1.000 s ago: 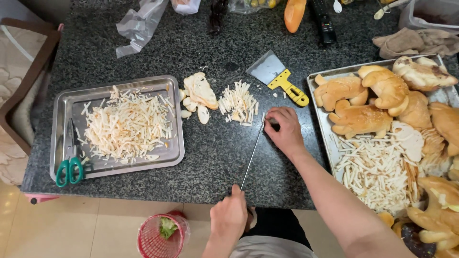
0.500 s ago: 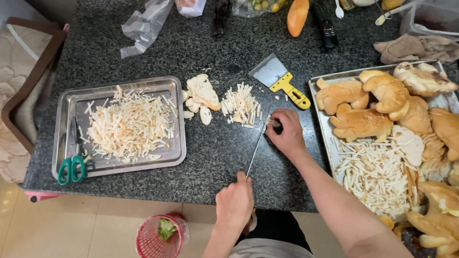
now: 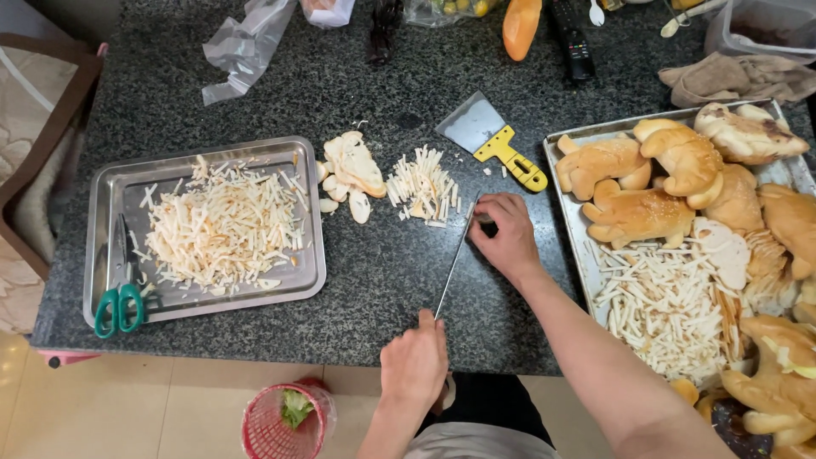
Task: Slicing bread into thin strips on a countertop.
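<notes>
A long thin silver knife [image 3: 453, 265] lies on the dark speckled tabletop [image 3: 365, 272]. The right hand [image 3: 507, 235] grips its handle; the left hand [image 3: 414, 364] pinches its tip. The shiny metal tray [image 3: 106, 191] holds pale bread strips [image 3: 219, 228].

I count two hands, left [image 3: 414, 365] at six o'clock and right [image 3: 508, 235] just past centre, on one knife [image 3: 451, 269]. Two trays: one [image 3: 110, 191] at nine o'clock, one [image 3: 586, 263] at three. One scraper [image 3: 493, 140] at twelve, one pair of scissors [image 3: 119, 297] at eight, one red basket [image 3: 285, 421] at seven.
</notes>
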